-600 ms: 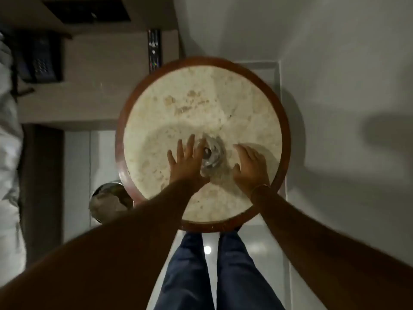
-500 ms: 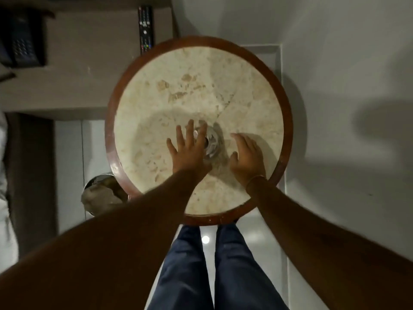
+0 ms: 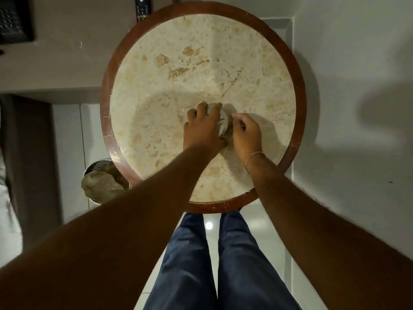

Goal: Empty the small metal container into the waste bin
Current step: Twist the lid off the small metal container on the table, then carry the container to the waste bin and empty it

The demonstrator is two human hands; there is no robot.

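Small metal container [image 3: 223,124] sits on the round table [image 3: 201,63], just right of its middle, almost hidden between both hands. The left hand [image 3: 202,128] curls over its top and left side with fingers wrapped on it; the right hand [image 3: 245,133] pinches its right edge with thumb and fingertips. What shows of it is a shiny, ribbed, rounded wall. It looks light and rigid, though polished metal is probably slippery, so a grip around the wall from both sides seems safer than at the rim. The table has a smooth, mottled cream stone top inside a dark reddish wooden ring. The waste bin [image 3: 102,182], cylindrical perforated metal with a pale liner, stands on the floor under the table's left edge.
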